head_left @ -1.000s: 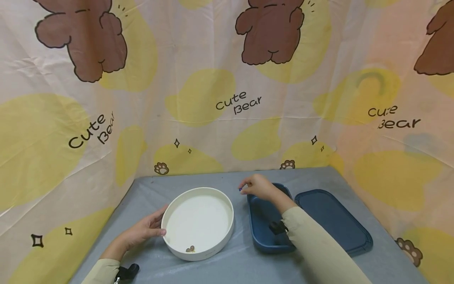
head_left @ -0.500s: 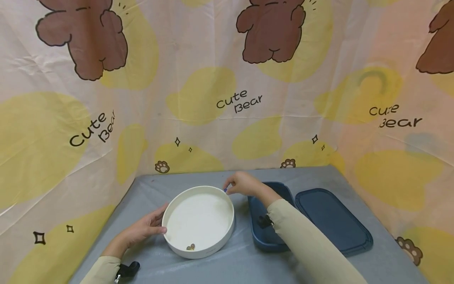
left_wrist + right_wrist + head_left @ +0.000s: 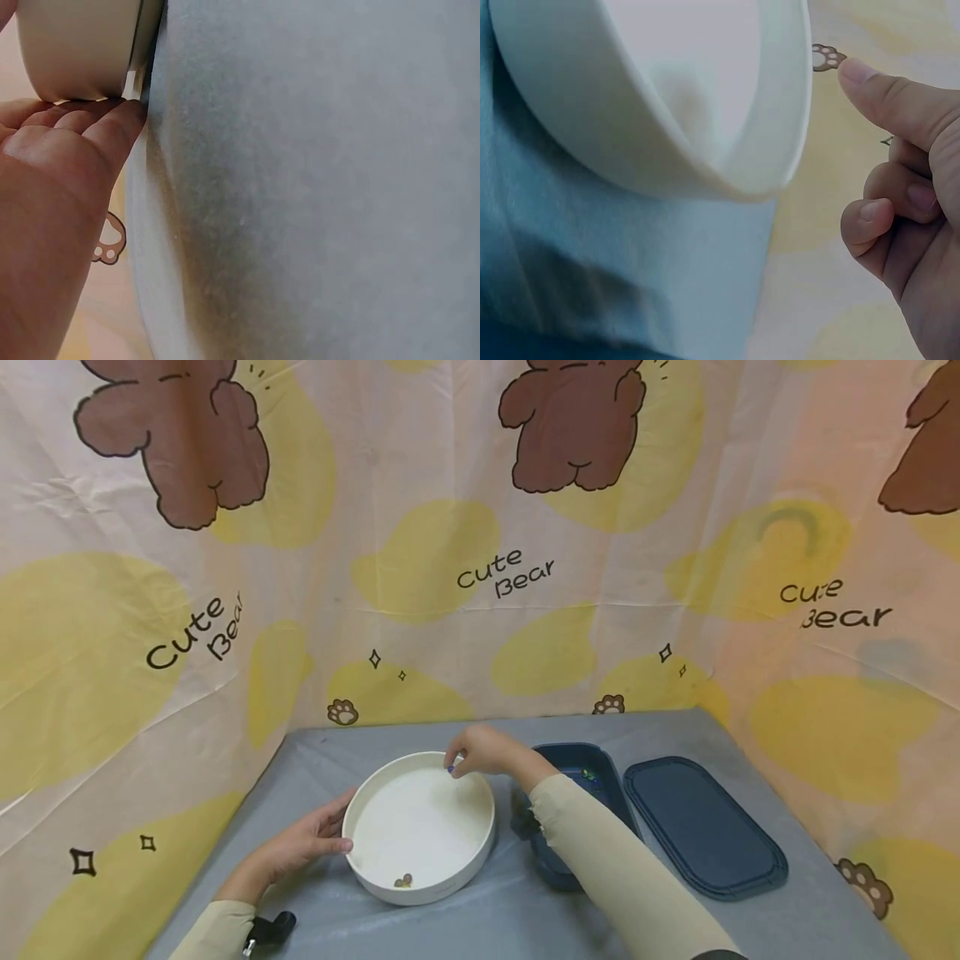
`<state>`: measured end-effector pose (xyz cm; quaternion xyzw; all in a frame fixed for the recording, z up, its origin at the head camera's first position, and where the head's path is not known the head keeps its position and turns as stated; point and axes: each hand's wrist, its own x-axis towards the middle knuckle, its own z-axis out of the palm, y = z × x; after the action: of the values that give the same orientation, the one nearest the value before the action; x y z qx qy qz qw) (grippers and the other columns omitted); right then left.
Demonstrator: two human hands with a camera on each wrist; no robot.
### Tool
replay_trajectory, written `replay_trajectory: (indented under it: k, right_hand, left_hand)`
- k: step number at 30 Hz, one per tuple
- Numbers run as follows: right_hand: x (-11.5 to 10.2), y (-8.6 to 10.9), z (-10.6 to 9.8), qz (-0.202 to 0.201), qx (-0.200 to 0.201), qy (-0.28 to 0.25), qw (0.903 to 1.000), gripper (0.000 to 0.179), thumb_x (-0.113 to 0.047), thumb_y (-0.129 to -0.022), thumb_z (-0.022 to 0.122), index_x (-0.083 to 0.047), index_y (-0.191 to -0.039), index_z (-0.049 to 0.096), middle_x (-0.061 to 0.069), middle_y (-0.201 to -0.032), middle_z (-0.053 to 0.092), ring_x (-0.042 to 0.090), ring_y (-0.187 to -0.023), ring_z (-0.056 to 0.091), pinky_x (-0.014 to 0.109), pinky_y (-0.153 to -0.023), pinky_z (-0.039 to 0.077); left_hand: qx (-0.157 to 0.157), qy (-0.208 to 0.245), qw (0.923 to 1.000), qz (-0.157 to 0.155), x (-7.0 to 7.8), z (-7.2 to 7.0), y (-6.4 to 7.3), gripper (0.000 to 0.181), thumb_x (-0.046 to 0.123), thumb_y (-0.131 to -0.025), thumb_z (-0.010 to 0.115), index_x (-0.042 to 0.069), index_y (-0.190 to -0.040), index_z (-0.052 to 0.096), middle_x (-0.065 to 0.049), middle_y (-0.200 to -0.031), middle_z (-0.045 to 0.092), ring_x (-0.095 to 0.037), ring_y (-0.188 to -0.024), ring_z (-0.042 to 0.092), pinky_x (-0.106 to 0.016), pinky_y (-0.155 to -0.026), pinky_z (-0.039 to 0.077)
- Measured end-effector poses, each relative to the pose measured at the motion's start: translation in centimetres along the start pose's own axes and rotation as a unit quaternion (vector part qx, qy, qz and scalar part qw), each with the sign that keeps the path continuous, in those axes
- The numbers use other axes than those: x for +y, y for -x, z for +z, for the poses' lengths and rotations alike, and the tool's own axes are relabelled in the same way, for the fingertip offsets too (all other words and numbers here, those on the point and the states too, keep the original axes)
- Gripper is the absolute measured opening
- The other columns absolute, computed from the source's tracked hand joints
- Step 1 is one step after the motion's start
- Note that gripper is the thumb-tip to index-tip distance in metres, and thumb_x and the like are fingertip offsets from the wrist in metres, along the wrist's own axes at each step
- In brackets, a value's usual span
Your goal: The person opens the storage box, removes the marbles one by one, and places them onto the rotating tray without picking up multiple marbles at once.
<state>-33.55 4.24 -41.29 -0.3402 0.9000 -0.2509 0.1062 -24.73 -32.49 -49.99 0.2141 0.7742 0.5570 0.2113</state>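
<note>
My left hand [image 3: 311,837] holds the side of a round white tray [image 3: 423,818], thumb at the rim and fingers along the outer wall. In the left wrist view, fingers [image 3: 71,139] lie against the tray wall. Two small brownish-gold pieces [image 3: 403,881] lie inside near the tray's front edge. My right hand [image 3: 486,750] is over the tray's far right rim, pinching a tiny blue piece [image 3: 450,769] between thumb and fingertips. In the right wrist view, the right hand [image 3: 919,172] is beside the rim with its other fingers curled; the blue piece is hidden there.
A dark blue box [image 3: 553,864] stands right of the tray, partly behind the right forearm. Small green and blue pieces [image 3: 588,775] lie in it. Its matching flat lid [image 3: 705,827] rests farther right. A bear-printed cloth [image 3: 420,568] hangs behind the grey-covered table [image 3: 322,935].
My right hand has moved left from above the blue box to over the tray's far rim, carrying the blue piece. Pieces inside the box have come into view. The left hand stays put.
</note>
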Motion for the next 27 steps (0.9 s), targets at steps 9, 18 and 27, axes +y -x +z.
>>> replay_trajectory:
  k: [9,18,27]
  right_hand:
    - [-0.5,-1.2,1.3,-0.001,-0.011,0.012,0.9999,0.018,-0.020,-0.091,0.079,-0.016,-0.109,0.081,-0.012,-0.088,0.068,0.011,-0.079,0.056,0.026,-0.068,0.050]
    - [-0.9,-0.9,1.3,0.000,-0.007,0.011,0.9999,0.024,-0.020,-0.089,0.082,-0.016,-0.112,0.079,-0.010,-0.088,0.069,0.011,-0.078,0.056,0.026,-0.068,0.050]
    - [1.1,1.9,-1.4,-0.004,0.024,-0.005,0.9997,0.026,-0.018,-0.091,0.078,-0.013,-0.117,0.077,-0.004,-0.095,0.070,0.015,-0.076,0.053,0.030,-0.066,0.048]
  left_hand:
    - [0.002,-0.004,1.0000,-0.004,-0.1,0.0,0.1,0.098,0.006,-0.094,0.071,-0.005,-0.161,0.001,-0.030,-0.167,-0.005,-0.054,-0.151,0.005,-0.005,-0.102,0.034]
    - [0.003,-0.008,1.0000,-0.004,-0.1,0.0,0.2,0.097,0.006,-0.095,0.070,-0.005,-0.161,0.000,-0.030,-0.167,-0.006,-0.055,-0.151,0.003,-0.005,-0.102,0.033]
    - [0.001,-0.006,1.0000,0.006,0.0,0.2,0.1,0.096,0.004,-0.095,0.069,-0.006,-0.161,-0.001,-0.031,-0.166,-0.007,-0.055,-0.150,0.002,-0.007,-0.104,0.032]
